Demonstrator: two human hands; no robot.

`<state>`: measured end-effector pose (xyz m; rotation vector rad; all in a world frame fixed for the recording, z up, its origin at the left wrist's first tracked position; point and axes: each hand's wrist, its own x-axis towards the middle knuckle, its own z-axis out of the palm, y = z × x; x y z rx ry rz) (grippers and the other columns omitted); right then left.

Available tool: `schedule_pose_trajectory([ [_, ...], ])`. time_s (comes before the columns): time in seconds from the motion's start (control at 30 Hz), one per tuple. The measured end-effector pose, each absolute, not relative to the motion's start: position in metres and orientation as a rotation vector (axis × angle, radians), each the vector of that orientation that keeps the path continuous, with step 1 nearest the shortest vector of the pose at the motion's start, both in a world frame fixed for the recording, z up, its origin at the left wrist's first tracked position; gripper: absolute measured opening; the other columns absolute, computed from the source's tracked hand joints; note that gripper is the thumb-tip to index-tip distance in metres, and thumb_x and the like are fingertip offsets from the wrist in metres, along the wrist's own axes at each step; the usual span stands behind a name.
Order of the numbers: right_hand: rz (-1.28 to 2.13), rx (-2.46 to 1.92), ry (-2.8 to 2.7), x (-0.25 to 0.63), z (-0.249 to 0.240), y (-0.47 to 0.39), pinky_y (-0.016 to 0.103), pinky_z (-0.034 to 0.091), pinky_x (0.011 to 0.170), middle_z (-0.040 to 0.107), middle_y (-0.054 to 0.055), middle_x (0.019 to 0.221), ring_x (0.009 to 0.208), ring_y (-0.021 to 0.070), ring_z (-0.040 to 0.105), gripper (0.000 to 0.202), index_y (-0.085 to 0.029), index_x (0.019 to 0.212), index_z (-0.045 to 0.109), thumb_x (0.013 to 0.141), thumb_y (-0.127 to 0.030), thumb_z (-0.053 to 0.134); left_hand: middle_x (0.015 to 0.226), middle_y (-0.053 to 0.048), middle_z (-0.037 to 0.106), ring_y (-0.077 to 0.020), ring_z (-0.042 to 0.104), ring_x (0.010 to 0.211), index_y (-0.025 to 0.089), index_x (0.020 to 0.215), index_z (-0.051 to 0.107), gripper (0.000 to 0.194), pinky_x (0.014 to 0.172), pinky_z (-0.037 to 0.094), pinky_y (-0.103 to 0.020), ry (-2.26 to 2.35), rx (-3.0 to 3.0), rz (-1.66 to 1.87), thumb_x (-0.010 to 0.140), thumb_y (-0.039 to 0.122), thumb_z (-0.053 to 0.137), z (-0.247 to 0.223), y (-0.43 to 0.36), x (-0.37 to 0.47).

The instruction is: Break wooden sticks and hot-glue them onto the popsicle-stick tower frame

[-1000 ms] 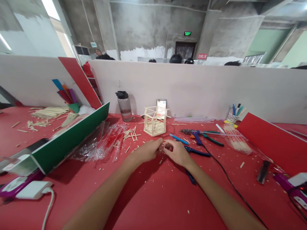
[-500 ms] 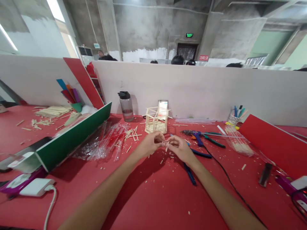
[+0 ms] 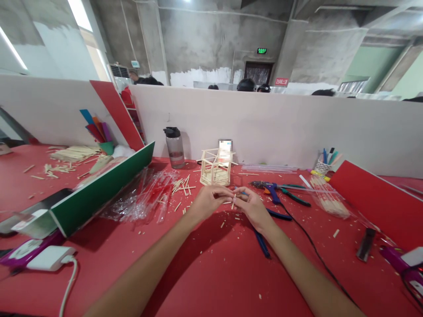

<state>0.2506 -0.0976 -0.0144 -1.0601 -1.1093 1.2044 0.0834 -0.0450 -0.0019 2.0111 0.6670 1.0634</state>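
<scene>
Over the middle of the red table, my left hand and my right hand meet at the fingertips. A short wooden stick stands nearly upright in the pinch of my right hand. The left fingers are pressed together beside it; what they hold is too small to make out. Just behind the hands is a frame of pale wooden sticks, with a phone upright at its back right. Pliers with blue handles lie partly under my right hand.
A glue gun and green-handled pliers lie right. Loose sticks, plastic wrapping and a bottle are left, beside a green board. A black cord crosses the right side.
Both hands have shifted slightly; the left fingers now reach straighter toward the right fingertips. The short stick has moved a little right and is more visible.
</scene>
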Motion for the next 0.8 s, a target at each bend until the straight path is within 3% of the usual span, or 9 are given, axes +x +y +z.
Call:
schedule_pose_trajectory([
  [0.1,1.3,-1.021,-1.004,0.25,-0.015,-0.098,0.025,0.049,0.062,0.067,-0.003,0.074,0.06,0.011,0.06,0.037,-0.021,0.086,0.059,0.06,-0.033,0.084,0.092,-0.006,0.074,-0.0188,0.068,0.088,0.02,0.083,0.076,0.011,0.086,0.053,-0.034,0.615,2.161,1.127,0.084,0.027,0.067,-0.002,-0.046,0.08],
  [0.33,1.405,-0.941,-0.974,0.25,-0.013,-0.1,0.024,0.048,0.063,0.068,-0.003,0.075,0.061,0.0097,0.06,0.037,-0.021,0.085,0.062,0.058,-0.031,0.086,0.096,0.0,0.072,-0.0133,0.067,0.086,0.022,0.113,0.062,0.028,0.085,0.052,-0.026,0.598,2.312,1.107,0.086,0.029,0.066,-0.008,-0.046,0.074],
  [0.57,1.403,-0.936,-0.988,0.25,-0.008,-0.103,0.023,0.046,0.063,0.067,-0.003,0.074,0.061,0.0096,0.058,0.038,-0.02,0.084,0.063,0.058,-0.034,0.087,0.097,-0.001,0.072,-0.0157,0.066,0.089,0.021,0.109,0.059,0.026,0.089,0.05,-0.031,0.714,2.363,1.0,0.088,0.036,0.063,-0.009,-0.045,0.072],
  [0.8,1.359,-0.946,-0.949,0.244,-0.002,-0.107,0.022,0.043,0.056,0.066,-0.004,0.072,0.06,0.01,0.057,0.041,-0.021,0.084,0.059,0.057,-0.034,0.088,0.093,-0.001,0.073,-0.0164,0.068,0.087,0.022,0.118,0.053,0.036,0.093,0.049,-0.035,0.643,2.329,1.273,0.087,0.036,0.065,-0.022,-0.044,0.074],
])
